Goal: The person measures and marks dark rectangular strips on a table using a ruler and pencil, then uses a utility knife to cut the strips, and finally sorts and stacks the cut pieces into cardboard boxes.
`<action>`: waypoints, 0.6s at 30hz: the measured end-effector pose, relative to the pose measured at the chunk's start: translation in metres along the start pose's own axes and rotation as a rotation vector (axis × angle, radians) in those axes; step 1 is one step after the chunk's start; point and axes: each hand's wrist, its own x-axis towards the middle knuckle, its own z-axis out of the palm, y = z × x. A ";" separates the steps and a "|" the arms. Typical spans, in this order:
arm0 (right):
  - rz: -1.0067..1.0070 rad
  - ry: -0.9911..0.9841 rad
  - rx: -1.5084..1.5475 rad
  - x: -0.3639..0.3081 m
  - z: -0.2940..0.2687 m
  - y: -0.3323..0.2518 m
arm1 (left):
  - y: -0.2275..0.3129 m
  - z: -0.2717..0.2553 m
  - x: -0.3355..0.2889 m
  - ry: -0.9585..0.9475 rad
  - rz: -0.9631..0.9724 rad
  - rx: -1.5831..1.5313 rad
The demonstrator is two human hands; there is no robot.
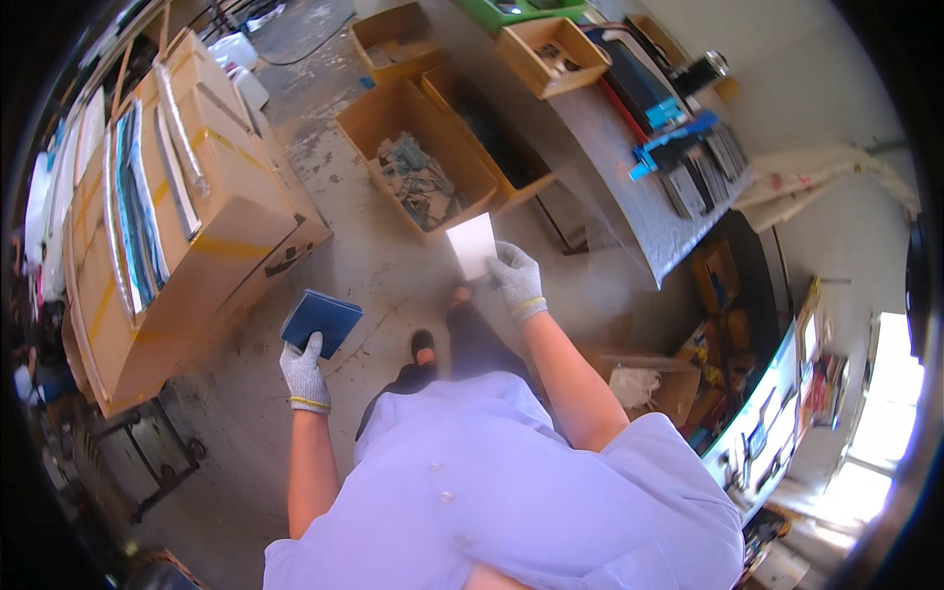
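Observation:
My left hand (306,372), in a grey knit glove, is closed on a stack of dark blue square pieces (324,321), thumb on top. In my gloved right hand (517,278) a thin white rectangular sheet (473,246) is pinched at its right edge; it looks bright and glossy. The hands are apart, the left one near the big cardboard box and the right one in front of an open carton (418,162) holding a heap of grey-blue scraps. What the sheet and the blue pieces are made of I cannot tell.
A large cardboard box (226,261) with sheets on top stands at left. Beside the scrap carton is another open carton (497,128). At upper right, a table (629,197) bears a small open box (554,59), blue clamps (678,138) and stacked panels. Further boxes (659,383) stand at right.

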 end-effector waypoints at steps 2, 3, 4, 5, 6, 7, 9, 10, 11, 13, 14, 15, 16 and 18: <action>0.025 -0.016 -0.042 0.023 0.013 -0.009 | 0.002 0.003 0.005 0.053 -0.002 -0.017; 0.038 -0.025 -0.064 0.034 0.017 -0.013 | 0.002 0.008 0.008 0.078 -0.005 -0.027; 0.045 -0.040 -0.056 0.048 0.021 -0.015 | 0.005 0.015 0.012 0.100 -0.006 -0.033; 0.052 -0.053 -0.047 0.064 0.022 -0.015 | 0.007 0.022 0.017 0.120 -0.008 -0.038; 0.059 -0.063 -0.039 0.080 0.024 -0.016 | 0.010 0.031 0.021 0.130 -0.021 -0.033; 0.066 -0.064 -0.060 0.099 0.027 -0.016 | 0.017 0.043 0.027 0.138 -0.034 -0.028; 0.076 -0.060 -0.100 0.137 0.030 -0.018 | 0.029 0.070 0.041 0.142 -0.044 -0.021; 0.094 -0.090 -0.130 0.154 0.033 -0.023 | 0.036 0.084 0.047 0.143 -0.040 -0.018; 0.113 -0.119 -0.160 0.170 0.036 -0.027 | 0.043 0.099 0.053 0.144 -0.037 -0.015; 0.130 -0.176 -0.239 0.204 0.035 -0.030 | 0.056 0.126 0.066 0.116 -0.018 -0.024; 0.091 -0.212 -0.320 0.224 0.022 -0.021 | 0.061 0.141 0.072 0.092 -0.011 -0.028; -0.029 -0.263 -0.450 0.246 0.006 -0.007 | 0.068 0.159 0.079 0.068 -0.014 -0.036; -0.189 -0.319 -0.588 0.264 -0.009 0.005 | 0.077 0.176 0.085 0.047 -0.014 -0.043; -0.366 -0.425 -0.710 0.279 -0.018 0.007 | 0.089 0.204 0.091 0.015 -0.030 -0.082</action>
